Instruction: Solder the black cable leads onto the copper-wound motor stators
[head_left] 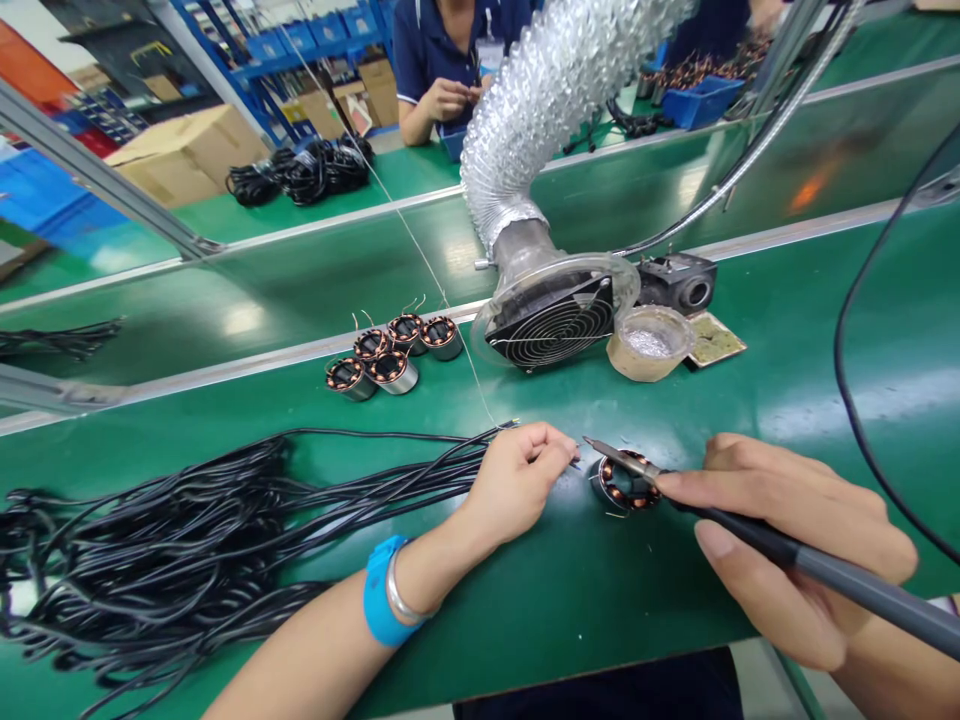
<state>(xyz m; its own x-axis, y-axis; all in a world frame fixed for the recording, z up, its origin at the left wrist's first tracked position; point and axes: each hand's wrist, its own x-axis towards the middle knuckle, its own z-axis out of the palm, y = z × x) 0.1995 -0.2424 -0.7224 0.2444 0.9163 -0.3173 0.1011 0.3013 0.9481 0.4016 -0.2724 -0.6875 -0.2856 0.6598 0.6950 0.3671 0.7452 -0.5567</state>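
Observation:
My left hand [523, 476], with a blue band and a silver bangle at its wrist, is closed in a pinch. Short thin wire ends [576, 462] poke out past its fingertips, seemingly from a black cable. A thin solder wire [420, 245] slants down from above and meets the back of this hand. In my right hand [802, 540] is a soldering iron [750, 535], its tip just right of the left fingertips. Beneath the iron a small motor stator [606, 490] with copper windings stands on the green bench, partly covered by the shaft.
A bundle of black cables [187, 540] spreads over the left. Several stators [390, 372] stand behind. A fume extractor fan [559, 325] on a silver duct [517, 110] hangs beside a solder pot [649, 345] and sponge [712, 340]. A co-worker [431, 60] sits opposite.

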